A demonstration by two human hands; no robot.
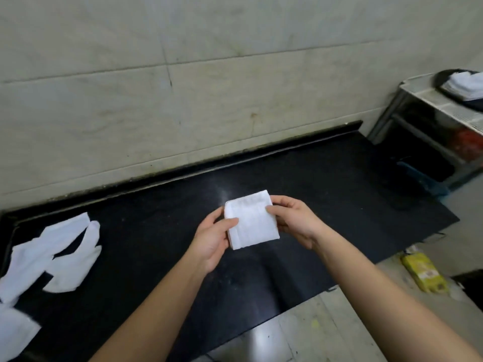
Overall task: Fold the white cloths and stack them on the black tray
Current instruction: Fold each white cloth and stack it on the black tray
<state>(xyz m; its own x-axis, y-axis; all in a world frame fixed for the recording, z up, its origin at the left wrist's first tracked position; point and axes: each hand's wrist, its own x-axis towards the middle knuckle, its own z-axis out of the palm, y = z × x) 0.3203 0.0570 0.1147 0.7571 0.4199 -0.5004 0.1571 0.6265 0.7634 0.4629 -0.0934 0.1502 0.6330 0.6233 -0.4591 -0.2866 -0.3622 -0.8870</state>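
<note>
Both hands, left hand (212, 237) and right hand (292, 220), pinch a folded white cloth (251, 220) by its side edges above the black desk (326, 205), its slightly longer axis running away from the person.

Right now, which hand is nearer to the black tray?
Right. The right hand is on the folded cloth's tray-facing side; the left hand is on its far side. The black tray sits far right.

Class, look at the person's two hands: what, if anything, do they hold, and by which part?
Both hold one folded white cloth above the black counter: left hand pinches its left edge, right hand its right edge.
</note>
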